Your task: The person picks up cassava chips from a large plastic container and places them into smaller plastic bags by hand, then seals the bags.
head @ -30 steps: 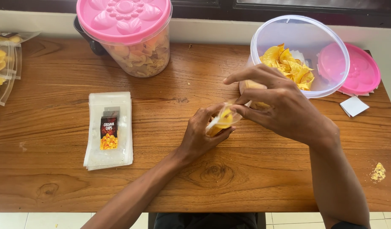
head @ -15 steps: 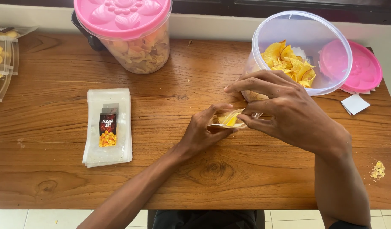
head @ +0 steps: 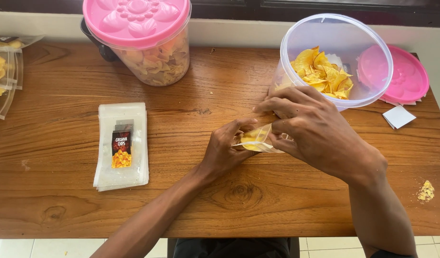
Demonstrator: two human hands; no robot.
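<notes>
My left hand (head: 224,149) and my right hand (head: 311,128) meet over the middle of the wooden table (head: 220,200), both gripping a small clear plastic pouch (head: 256,139) with yellow chips inside. The pouch lies low, close to the tabletop, its mouth pinched between the fingers of both hands. Just beyond my right hand stands an open clear tub (head: 338,57) holding yellow chips (head: 322,71).
A stack of flat, unfilled clear pouches with a dark label (head: 121,145) lies at the left. A closed tub with a pink lid (head: 138,36) stands at the back. A loose pink lid (head: 400,74), a white paper scrap (head: 398,116), filled pouches (head: 2,71) and crumbs (head: 425,190) lie around.
The pouch has been lowered from a raised, tilted hold to near the tabletop. Both hands moved down slightly and closed in on its mouth.
</notes>
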